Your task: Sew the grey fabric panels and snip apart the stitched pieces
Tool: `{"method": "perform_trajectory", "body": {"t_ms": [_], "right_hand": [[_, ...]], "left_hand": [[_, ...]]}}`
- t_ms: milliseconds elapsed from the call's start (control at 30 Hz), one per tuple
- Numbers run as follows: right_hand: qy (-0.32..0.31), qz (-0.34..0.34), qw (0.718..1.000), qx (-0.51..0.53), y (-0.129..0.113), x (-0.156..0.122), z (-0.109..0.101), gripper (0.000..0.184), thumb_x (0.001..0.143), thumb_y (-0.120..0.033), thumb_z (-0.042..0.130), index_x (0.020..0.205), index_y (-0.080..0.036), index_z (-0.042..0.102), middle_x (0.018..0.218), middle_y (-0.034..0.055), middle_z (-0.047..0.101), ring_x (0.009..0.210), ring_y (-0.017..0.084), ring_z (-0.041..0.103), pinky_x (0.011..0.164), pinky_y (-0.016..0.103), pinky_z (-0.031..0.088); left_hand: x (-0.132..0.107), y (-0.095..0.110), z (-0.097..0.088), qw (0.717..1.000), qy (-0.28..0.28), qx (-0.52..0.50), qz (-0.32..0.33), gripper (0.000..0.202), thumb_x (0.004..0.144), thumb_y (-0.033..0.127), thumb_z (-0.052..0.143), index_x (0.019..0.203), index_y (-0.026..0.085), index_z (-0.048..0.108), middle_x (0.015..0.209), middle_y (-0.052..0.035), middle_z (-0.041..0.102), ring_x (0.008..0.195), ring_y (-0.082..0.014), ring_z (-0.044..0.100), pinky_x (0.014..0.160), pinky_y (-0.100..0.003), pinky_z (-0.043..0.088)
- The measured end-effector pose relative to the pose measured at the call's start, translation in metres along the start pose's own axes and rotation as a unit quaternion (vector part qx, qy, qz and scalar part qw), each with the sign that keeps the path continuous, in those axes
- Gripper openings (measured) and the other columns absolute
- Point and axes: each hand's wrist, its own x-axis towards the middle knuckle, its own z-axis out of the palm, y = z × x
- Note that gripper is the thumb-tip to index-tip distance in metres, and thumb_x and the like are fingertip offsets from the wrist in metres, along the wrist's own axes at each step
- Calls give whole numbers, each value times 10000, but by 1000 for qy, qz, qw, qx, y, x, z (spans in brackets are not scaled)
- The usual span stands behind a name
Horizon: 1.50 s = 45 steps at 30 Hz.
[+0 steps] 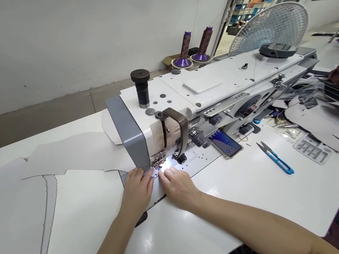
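The left hand (pixel 137 191) and the right hand (pixel 178 187), 2 in all, lie side by side at lower centre of the frame on a pale grey sheet of stiff material (pixel 64 159). Their fingertips sit close together, just in front of the presser foot (pixel 158 160) of a white industrial sewing machine (pixel 213 80). Both grips are open, with the fingers spread flat on the sheet and not closed around anything. The sheet runs in from the left of the frame to the presser foot (a bright light shines on the spot around the needle area). A 2nd pale piece (pixel 13 226), with a notched edge, lies at lower left on the white tabletop (pixel 73 212). To the right of the hands, the tabletop holds 1 smartphone (pixel 225 143), 1 pair of blue-handled thread snips (pixel 275 158) and 1 grey slotted plastic tray (pixel 312 149). A loose pile of pale cut pieces (pixel 318 123) lies at the right edge. At upper centre, 2 thread cones (pixel 195 45) stand on purple bases beyond the machine, and 1 electric fan (pixel 270 27) sits at upper right behind it.
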Motion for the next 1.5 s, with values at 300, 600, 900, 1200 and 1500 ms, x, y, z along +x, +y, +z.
{"method": "perform_trajectory", "body": {"t_ms": [300,600,900,1200,1500], "right_hand": [[-10,8,1000,-6,-1,1,-3,189,848,-86,457,1007,-131,548,814,75,539,736,193,424,541,299,235],[10,52,999,0,0,3,1,124,949,-172,424,995,-173,539,780,40,542,702,165,457,547,271,236],[16,57,998,18,2,7,-1,126,949,-200,448,1042,-203,532,794,14,556,698,136,479,522,267,197],[16,62,993,101,5,7,-11,167,936,-248,437,1023,-209,574,856,22,569,736,142,501,565,248,242],[17,62,990,129,5,8,-7,200,883,-194,471,1048,-213,583,894,43,581,781,166,523,598,242,295]], "left_hand": [[3,2,-2,999,13,29,8,277,925,260,403,1050,190,639,848,-83,622,908,-248,544,832,-418,430],[5,-9,-9,1000,-6,15,8,261,915,342,448,1058,210,623,873,-67,628,935,-229,556,793,-384,429],[0,-2,-10,992,-4,90,93,193,903,159,423,990,147,594,939,-93,637,891,-233,563,733,-358,447],[4,26,-18,987,-74,136,50,279,819,20,379,1000,106,574,904,-118,597,773,-230,539,655,-361,431],[5,19,-22,988,-149,48,-11,457,727,-53,412,1132,133,512,996,-111,571,893,-248,507,702,-356,400]]}}
